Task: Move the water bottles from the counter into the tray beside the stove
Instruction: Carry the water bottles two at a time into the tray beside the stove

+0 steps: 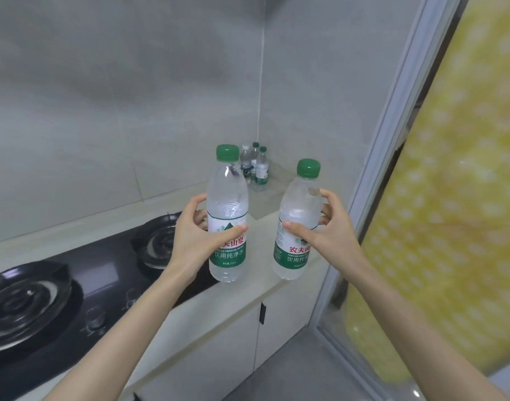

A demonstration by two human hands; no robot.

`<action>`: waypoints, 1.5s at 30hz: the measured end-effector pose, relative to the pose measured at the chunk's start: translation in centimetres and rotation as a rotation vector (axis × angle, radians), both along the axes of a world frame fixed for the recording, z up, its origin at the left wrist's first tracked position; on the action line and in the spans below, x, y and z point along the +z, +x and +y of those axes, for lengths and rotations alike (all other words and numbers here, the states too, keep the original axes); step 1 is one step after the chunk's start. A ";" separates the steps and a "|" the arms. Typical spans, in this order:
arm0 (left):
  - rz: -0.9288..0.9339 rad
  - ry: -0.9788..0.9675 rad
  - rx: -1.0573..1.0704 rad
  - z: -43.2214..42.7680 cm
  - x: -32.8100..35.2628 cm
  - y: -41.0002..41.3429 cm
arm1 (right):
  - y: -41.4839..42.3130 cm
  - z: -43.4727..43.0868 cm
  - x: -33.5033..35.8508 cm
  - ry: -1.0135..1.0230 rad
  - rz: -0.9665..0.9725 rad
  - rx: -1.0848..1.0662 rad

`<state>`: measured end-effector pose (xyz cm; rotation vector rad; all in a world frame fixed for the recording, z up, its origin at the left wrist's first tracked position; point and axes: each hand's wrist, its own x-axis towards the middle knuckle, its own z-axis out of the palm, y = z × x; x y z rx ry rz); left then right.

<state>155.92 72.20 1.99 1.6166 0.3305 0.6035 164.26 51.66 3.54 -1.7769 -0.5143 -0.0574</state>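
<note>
My left hand [194, 237] grips a clear water bottle [227, 204] with a green cap and green label, held upright above the counter's right end. My right hand [324, 230] grips a second, matching bottle [298, 209], tilted slightly to the right. Both bottles hang in the air, a little apart from each other. In the far corner stands a grey tray [280, 183] with three more green-capped bottles [255, 166] grouped at its back left. The tray's near edge is partly hidden behind the two held bottles.
A black gas stove [103, 273] with two burners fills the counter [265, 273] to the left. White cabinet doors [219, 342] lie below. Grey tiled walls meet behind the tray. A glass door frame [372, 198] and a yellow dotted curtain [450, 198] stand at the right.
</note>
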 end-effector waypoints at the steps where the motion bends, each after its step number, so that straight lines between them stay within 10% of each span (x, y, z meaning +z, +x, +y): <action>1: -0.002 -0.008 0.004 0.6 -0.2 2.2 | 2.1 0.5 0.0 -0.003 -0.004 -0.002; 25: 0.029 0.035 0.111 11.1 -2.9 45.4 | 44.5 13.0 -1.2 -0.057 0.088 0.018; 45: 0.305 -0.044 0.243 13.0 -14.6 59.6 | 60.7 20.6 -16.6 -0.164 0.294 0.111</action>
